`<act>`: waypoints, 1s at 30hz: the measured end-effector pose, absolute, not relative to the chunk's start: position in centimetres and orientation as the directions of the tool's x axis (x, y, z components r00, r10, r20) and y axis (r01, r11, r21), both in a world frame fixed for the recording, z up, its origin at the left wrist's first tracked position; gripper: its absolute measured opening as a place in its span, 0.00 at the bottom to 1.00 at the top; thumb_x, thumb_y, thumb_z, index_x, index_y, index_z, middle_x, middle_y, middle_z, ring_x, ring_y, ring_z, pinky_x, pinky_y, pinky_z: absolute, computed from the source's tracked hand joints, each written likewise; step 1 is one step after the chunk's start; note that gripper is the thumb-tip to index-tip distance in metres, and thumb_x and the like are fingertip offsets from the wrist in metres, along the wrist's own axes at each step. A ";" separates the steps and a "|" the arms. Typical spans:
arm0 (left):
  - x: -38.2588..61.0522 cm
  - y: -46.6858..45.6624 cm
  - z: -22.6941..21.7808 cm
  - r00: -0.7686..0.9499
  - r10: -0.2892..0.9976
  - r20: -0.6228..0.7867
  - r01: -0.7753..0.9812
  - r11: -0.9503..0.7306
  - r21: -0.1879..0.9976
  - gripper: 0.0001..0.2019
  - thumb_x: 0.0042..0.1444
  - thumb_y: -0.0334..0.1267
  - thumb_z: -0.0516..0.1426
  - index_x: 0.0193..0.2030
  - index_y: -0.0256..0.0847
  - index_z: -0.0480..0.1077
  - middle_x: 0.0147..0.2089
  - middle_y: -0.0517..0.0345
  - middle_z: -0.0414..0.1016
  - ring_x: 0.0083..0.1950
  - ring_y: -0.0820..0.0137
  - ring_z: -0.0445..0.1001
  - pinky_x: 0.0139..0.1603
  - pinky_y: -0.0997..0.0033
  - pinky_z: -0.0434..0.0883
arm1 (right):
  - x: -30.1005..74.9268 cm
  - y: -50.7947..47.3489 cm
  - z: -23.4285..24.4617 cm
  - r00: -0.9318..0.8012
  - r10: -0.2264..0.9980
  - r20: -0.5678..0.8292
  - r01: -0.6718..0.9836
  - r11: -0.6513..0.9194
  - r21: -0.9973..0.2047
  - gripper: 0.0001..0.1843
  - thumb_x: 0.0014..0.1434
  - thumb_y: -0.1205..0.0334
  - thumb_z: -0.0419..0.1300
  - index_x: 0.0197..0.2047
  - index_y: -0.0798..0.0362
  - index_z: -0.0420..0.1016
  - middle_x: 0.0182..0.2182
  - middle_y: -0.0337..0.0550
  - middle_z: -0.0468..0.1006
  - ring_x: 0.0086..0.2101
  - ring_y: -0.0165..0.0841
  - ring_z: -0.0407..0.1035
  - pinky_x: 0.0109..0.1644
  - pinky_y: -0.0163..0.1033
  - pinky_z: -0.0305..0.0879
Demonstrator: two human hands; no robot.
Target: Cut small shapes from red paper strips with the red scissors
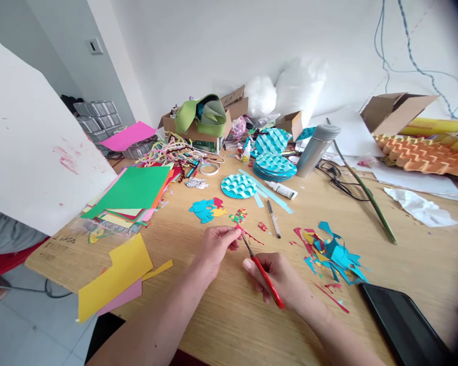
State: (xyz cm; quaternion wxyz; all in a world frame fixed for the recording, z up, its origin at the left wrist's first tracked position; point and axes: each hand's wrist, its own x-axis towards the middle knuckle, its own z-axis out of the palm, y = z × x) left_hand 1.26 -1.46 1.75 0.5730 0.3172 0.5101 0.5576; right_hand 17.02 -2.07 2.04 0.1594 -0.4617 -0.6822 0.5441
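Observation:
My left hand [217, 245] pinches a small piece of red paper [238, 228] between thumb and fingertips. Wrapped round a pair of red-handled scissors [266, 279] is my right hand [278, 277]; the blades point up toward the red paper. Thin red trimmings [255, 238] lie just beyond the blades. Past my fingertips sits a little pile of tiny coloured paper bits [238, 215]. Blue paper fish shapes [203, 210] rest to its left, beside a yellow cutout [218, 211] and a red cutout [218, 202].
Paper scraps [338, 254] and a black tablet [402, 323] lie at right. A pen [274, 219], glue bottle [281, 190], blue wavy disc [238, 186] and grey flask [316, 152] stand or lie ahead. Coloured sheets [132, 189] and yellow paper [116, 274] cover the left side.

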 end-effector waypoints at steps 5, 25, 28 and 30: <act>1.4 -1.6 1.6 -0.111 0.966 -0.235 -0.303 0.192 0.933 0.12 0.44 0.43 0.64 0.26 0.35 0.77 0.28 0.54 0.75 0.27 0.76 0.66 0.32 0.74 0.65 | 16.9 -1.8 2.1 -0.469 0.835 -0.286 0.471 -0.038 -0.881 0.27 0.57 0.40 0.55 0.18 0.53 0.61 0.12 0.34 0.67 0.12 0.27 0.63 0.16 0.29 0.51; 1.4 -1.8 1.1 0.010 0.969 -0.245 -0.294 0.237 0.926 0.12 0.46 0.44 0.64 0.27 0.34 0.76 0.28 0.55 0.74 0.27 0.77 0.66 0.32 0.74 0.63 | 17.1 -1.2 1.8 -0.470 0.803 -0.367 0.453 -0.137 -0.881 0.32 0.51 0.31 0.54 0.18 0.53 0.60 0.11 0.34 0.65 0.11 0.24 0.61 0.13 0.27 0.48; 1.4 -1.6 1.5 -0.020 0.961 -0.275 -0.331 0.254 0.909 0.12 0.44 0.42 0.65 0.31 0.35 0.75 0.29 0.57 0.74 0.25 0.77 0.67 0.30 0.75 0.63 | 17.2 -1.1 1.7 -0.481 0.794 -0.371 0.436 -0.151 -0.887 0.31 0.51 0.33 0.56 0.18 0.53 0.60 0.11 0.34 0.65 0.11 0.24 0.61 0.13 0.27 0.48; 1.4 -1.6 1.6 -0.043 0.960 -0.277 -0.340 0.246 0.908 0.12 0.42 0.41 0.66 0.31 0.35 0.73 0.28 0.58 0.74 0.24 0.77 0.67 0.29 0.75 0.64 | 17.2 -1.2 1.6 -0.484 0.789 -0.378 0.433 -0.160 -0.887 0.30 0.51 0.34 0.58 0.18 0.53 0.61 0.11 0.34 0.65 0.11 0.24 0.61 0.13 0.27 0.48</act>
